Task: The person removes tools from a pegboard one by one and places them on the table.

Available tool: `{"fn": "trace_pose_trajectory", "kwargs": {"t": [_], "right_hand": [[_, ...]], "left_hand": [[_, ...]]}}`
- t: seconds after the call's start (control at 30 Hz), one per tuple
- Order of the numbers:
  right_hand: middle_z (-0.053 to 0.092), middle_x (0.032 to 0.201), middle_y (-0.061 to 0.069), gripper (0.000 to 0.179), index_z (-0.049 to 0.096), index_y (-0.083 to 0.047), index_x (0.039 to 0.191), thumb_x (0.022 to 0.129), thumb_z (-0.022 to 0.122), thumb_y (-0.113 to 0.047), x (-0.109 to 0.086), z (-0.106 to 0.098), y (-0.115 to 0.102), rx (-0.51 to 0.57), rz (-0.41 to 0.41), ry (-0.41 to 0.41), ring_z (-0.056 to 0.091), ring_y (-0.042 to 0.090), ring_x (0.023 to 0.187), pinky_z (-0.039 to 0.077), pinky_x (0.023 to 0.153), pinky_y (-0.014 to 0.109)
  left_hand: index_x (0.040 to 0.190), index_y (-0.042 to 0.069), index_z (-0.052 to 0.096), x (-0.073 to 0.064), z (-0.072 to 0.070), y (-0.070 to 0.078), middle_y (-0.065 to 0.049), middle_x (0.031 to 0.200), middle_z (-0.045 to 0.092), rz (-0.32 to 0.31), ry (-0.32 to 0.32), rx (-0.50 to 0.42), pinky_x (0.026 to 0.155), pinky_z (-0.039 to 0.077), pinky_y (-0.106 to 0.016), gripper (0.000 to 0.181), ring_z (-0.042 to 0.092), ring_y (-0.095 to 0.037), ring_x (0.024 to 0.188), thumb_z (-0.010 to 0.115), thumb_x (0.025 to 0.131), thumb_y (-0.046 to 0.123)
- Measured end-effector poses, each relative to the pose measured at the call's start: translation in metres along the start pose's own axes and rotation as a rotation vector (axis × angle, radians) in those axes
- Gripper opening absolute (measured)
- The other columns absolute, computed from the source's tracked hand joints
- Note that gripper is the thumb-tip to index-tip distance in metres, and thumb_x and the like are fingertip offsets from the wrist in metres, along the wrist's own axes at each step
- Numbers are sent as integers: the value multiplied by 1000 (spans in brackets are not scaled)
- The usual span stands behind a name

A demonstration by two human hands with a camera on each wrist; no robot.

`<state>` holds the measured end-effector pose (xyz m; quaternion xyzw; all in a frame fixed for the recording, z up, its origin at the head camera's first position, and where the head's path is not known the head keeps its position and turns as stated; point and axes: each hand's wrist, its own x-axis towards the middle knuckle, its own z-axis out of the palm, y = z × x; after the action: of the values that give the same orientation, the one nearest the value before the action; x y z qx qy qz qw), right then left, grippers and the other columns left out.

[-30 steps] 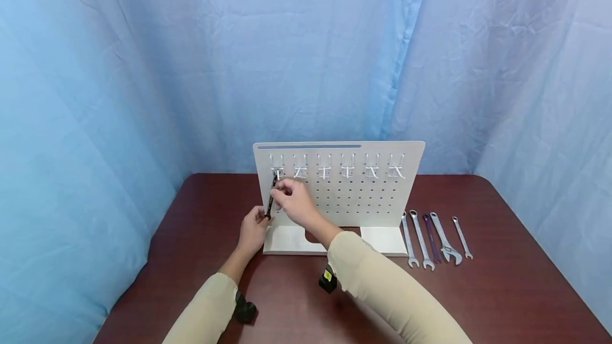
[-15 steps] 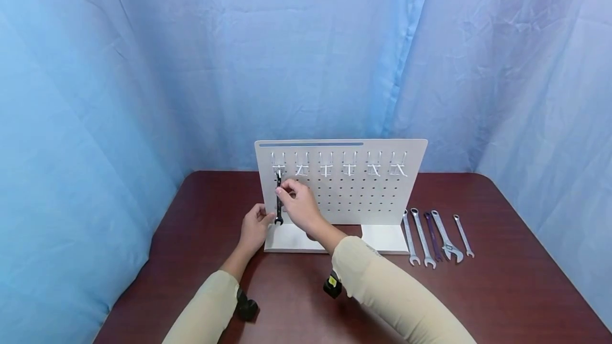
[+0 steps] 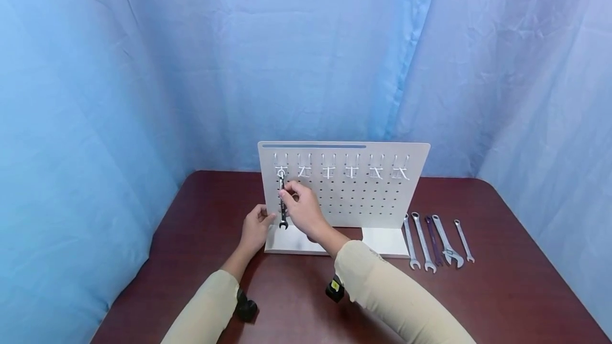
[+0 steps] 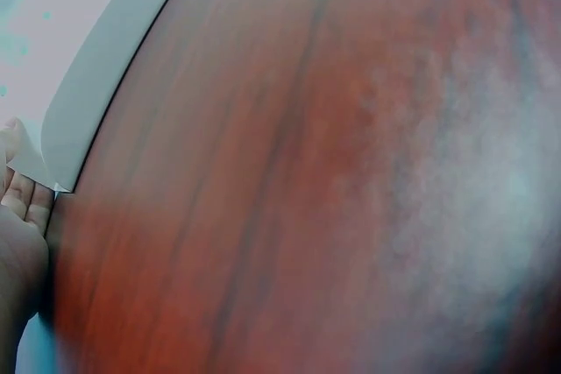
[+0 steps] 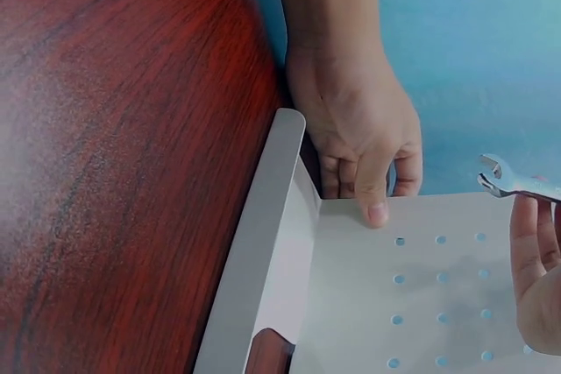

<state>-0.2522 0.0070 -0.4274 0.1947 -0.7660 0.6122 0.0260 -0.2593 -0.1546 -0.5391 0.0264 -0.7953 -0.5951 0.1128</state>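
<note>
My right hand (image 3: 306, 210) pinches a dark, shiny combination wrench (image 3: 282, 200) between thumb and fingers. The wrench stands nearly upright with its open end down. Its ring end is at the leftmost hook (image 3: 281, 168) of a white pegboard (image 3: 363, 195), and the hook seems to pass through the ring. My left hand (image 3: 254, 229) grips the board's lower left edge. In the right wrist view, the left thumb (image 5: 375, 210) lies on the board's front, while the other fingers go behind it. The left wrist view catches only part of that hand (image 4: 22, 243) beside the board's base (image 4: 96, 67).
Several more white hooks (image 3: 351, 170) run along the board's upper part. On the dark red-brown table (image 3: 516, 280), right of the stand, lie several silver wrenches (image 3: 423, 243), a purple wrench (image 3: 433, 240) and an adjustable wrench (image 3: 448, 240). Blue curtains (image 3: 306, 68) surround the table.
The wrench has swung from a slant to nearly upright, and its ring end has come forward around the leftmost hook. My left fingers have left its lower end and hold the board's edge.
</note>
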Motion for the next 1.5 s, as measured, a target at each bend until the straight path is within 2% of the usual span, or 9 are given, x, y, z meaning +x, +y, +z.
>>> {"fn": "trace_pose_trajectory", "kwargs": {"t": [0.1, 0.47, 0.73, 0.83, 1.0, 1.13, 1.33, 1.43, 1.5], "right_hand": [[60, 83, 6, 12, 65, -4, 97, 102, 60, -14, 0, 1, -1, 15, -2, -3, 60, 18, 65, 54, 60, 29], [60, 80, 10, 12, 65, -1, 98, 102, 59, -11, 0, -1, 0, 29, -26, -13, 59, 16, 61, 53, 56, 27], [57, 79, 8, 13, 64, 1, 98, 103, 59, -10, -1, -2, -2, 49, 5, -29, 60, 17, 61, 57, 60, 41], [57, 81, 12, 12, 64, 1, 99, 103, 58, -9, -2, -2, -2, 66, 21, -37, 61, 17, 64, 57, 60, 39], [59, 89, 23, 14, 62, 5, 100, 103, 58, -8, -1, -2, -2, 85, -1, -30, 67, 32, 70, 57, 59, 33], [59, 93, 23, 15, 62, 7, 101, 103, 57, -6, -3, -3, -2, 94, 6, -12, 70, 42, 77, 58, 61, 37], [59, 95, 23, 14, 60, 10, 101, 102, 58, -4, -3, -1, 0, 114, -7, 11, 70, 34, 72, 58, 63, 48], [59, 93, 21, 13, 61, 9, 99, 102, 59, -4, -4, -1, 0, 117, -21, 11, 70, 28, 70, 58, 61, 43], [59, 93, 18, 13, 61, 9, 99, 101, 59, -4, -4, -1, 0, 119, -28, 5, 70, 29, 71, 58, 60, 37]], "left_hand": [[111, -1, 64, -1, -1, 1, -14, 100, 68, 0, 3, -1, 86, 56, -41, 16, 67, -27, 106, 67, 97, 6], [110, 1, 64, 1, 0, -3, -13, 101, 68, 3, -1, 8, 84, 56, -39, 15, 66, -24, 102, 67, 97, 7], [111, 1, 64, -1, 1, -3, -14, 106, 69, 0, -2, 2, 86, 57, -41, 16, 67, -25, 104, 67, 97, 8], [111, 1, 64, -2, 1, -5, -13, 104, 69, 2, -5, 1, 85, 57, -40, 15, 67, -25, 102, 67, 97, 7], [110, 0, 64, 0, 0, -4, -14, 102, 68, 29, -4, 0, 85, 57, -40, 15, 67, -25, 102, 67, 97, 7], [110, 1, 64, 2, 2, -3, -14, 103, 68, 23, -14, 9, 85, 57, -40, 15, 67, -26, 102, 67, 97, 8], [111, 1, 64, 3, 4, -5, -14, 105, 69, 9, -6, 9, 86, 57, -39, 16, 66, -25, 105, 67, 97, 8], [110, 1, 64, 3, 3, -4, -14, 105, 68, 10, 7, 8, 84, 56, -38, 15, 66, -24, 103, 67, 97, 8], [109, 1, 64, 2, 3, -4, -14, 103, 68, 10, 15, 7, 83, 56, -38, 14, 65, -24, 101, 67, 97, 8]]}}
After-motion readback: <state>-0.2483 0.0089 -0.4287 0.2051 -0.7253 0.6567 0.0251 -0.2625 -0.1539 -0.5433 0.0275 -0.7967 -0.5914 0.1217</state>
